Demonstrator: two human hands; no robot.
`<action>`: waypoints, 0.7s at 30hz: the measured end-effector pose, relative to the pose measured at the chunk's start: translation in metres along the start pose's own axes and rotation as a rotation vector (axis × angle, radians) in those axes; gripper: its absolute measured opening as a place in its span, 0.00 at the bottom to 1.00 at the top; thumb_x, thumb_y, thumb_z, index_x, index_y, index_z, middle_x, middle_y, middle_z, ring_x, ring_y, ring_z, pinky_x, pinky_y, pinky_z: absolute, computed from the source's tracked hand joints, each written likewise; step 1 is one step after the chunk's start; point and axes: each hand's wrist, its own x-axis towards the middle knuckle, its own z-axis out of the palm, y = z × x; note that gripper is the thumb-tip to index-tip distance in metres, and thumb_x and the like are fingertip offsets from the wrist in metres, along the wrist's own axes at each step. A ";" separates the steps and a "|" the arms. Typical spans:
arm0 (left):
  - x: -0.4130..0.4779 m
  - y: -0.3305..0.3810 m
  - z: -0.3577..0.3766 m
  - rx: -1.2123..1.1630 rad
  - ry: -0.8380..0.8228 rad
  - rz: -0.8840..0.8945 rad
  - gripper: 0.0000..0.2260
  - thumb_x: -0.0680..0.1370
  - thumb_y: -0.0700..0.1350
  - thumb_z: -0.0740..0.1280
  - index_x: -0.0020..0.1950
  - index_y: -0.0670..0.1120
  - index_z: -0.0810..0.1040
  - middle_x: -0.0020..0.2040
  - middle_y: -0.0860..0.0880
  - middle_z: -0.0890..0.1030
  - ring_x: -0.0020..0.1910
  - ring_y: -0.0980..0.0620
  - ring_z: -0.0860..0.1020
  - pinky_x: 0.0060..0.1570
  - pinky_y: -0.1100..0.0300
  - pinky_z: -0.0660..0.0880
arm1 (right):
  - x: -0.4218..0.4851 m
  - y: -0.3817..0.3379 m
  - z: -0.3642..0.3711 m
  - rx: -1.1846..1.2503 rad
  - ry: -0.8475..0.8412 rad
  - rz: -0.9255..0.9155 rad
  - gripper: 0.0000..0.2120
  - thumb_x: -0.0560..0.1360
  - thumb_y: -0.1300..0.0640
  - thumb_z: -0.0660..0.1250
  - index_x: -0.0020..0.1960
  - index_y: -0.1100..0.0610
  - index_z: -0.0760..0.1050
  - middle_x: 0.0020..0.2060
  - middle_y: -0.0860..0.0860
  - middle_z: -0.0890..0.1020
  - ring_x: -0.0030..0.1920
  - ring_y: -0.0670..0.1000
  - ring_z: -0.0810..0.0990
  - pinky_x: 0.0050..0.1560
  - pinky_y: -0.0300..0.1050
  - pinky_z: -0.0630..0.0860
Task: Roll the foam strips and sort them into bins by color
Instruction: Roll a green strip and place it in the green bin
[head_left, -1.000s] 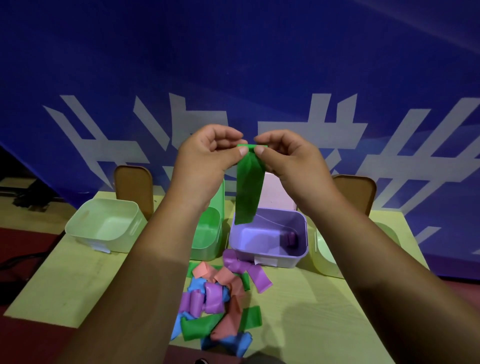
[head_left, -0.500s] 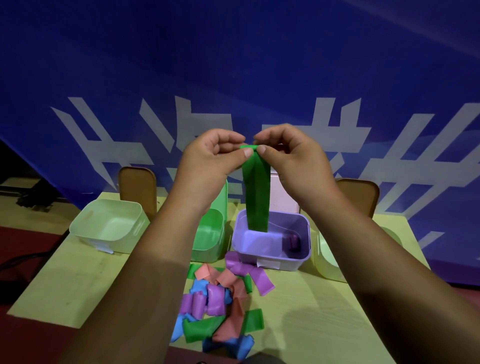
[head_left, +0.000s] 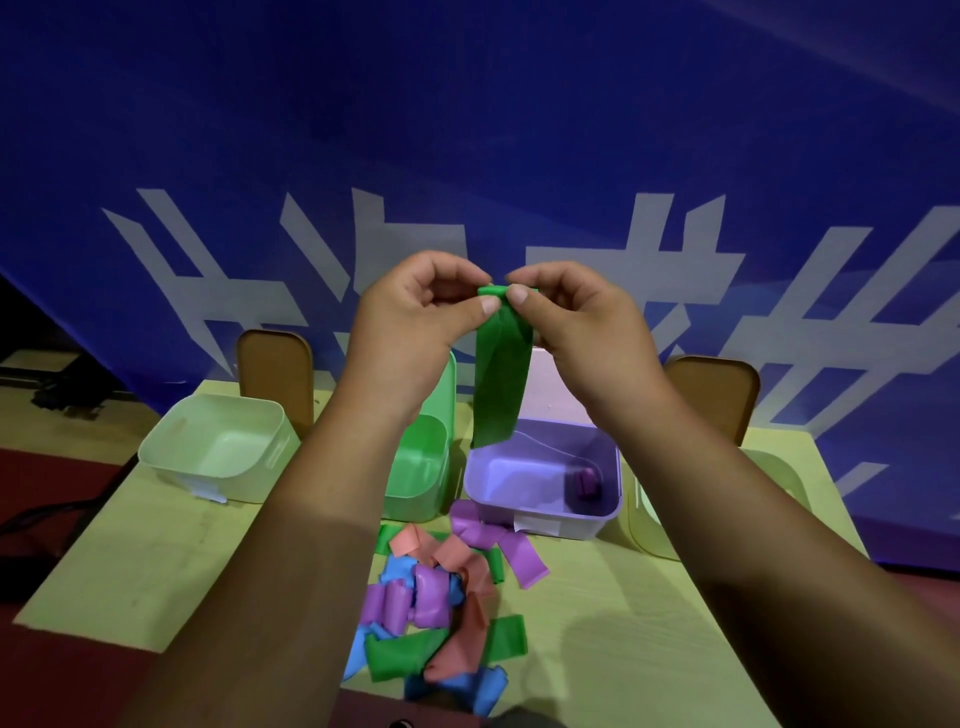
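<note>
The person is holding both hands up above the yellow-green table (head_left: 156, 561). The left hand (head_left: 410, 317) and the right hand (head_left: 576, 317) are each pinching the top end of a green foam strip (head_left: 498, 384) between thumb and curled fingers, with the thumb tips nearly meeting. The top edge seems to be curling over, though I cannot tell whether a roll has begun. The rest of the strip is hanging straight down, its loose end showing against the rear left corner of the purple bin (head_left: 509, 480). A small purple roll (head_left: 587, 482) is lying inside that bin. A green bin (head_left: 421, 467) is standing just beside it, and a pale green bin (head_left: 218, 447) is sitting further left. A pile of foam strips (head_left: 441, 597) in green, purple, blue and pink is lying in front of the bins.
</note>
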 end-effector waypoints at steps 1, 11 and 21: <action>0.000 -0.001 0.000 -0.002 -0.002 0.002 0.10 0.77 0.35 0.79 0.51 0.50 0.86 0.48 0.49 0.89 0.51 0.51 0.87 0.53 0.55 0.83 | 0.000 -0.001 0.001 -0.007 0.000 0.002 0.03 0.80 0.54 0.74 0.52 0.48 0.86 0.47 0.57 0.86 0.53 0.63 0.85 0.57 0.66 0.82; -0.004 -0.006 0.001 -0.076 0.041 -0.068 0.06 0.79 0.39 0.78 0.54 0.46 0.85 0.45 0.46 0.87 0.46 0.49 0.87 0.50 0.56 0.84 | -0.002 -0.005 0.001 -0.079 0.015 -0.018 0.08 0.80 0.60 0.73 0.51 0.47 0.84 0.46 0.51 0.86 0.47 0.53 0.84 0.53 0.54 0.82; 0.000 -0.007 0.007 -0.080 0.163 -0.059 0.06 0.78 0.41 0.79 0.51 0.48 0.84 0.45 0.47 0.90 0.45 0.46 0.89 0.48 0.52 0.86 | 0.004 -0.001 0.006 0.017 0.049 0.023 0.08 0.78 0.61 0.75 0.53 0.48 0.83 0.39 0.42 0.82 0.45 0.46 0.83 0.56 0.53 0.83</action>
